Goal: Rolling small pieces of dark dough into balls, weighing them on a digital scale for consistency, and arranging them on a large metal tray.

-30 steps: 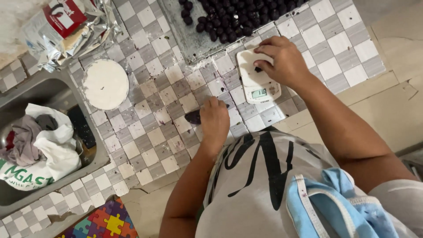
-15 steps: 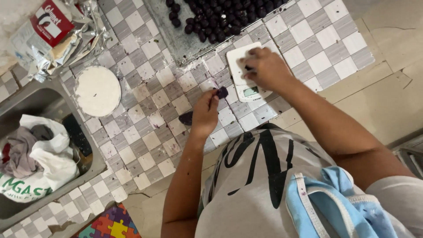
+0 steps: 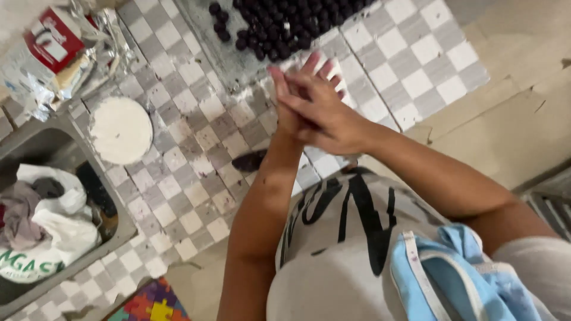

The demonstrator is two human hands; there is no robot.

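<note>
dark balls [image 3: 279, 27] fill tray [image 3: 217, 50]; hands pressed together.

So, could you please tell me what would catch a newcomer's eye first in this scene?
The left hand and right hand pressed palm to palm above the checkered counter draw the eye first. Beyond them at the top sits a tray of dark round balls, and a white floury disc lies to the left.

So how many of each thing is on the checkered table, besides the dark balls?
White disc: 1
Dark lump: 1
Foil pack: 1
Tray of balls: 1
Hands pressed together, left and right: 2
Total: 6
</note>
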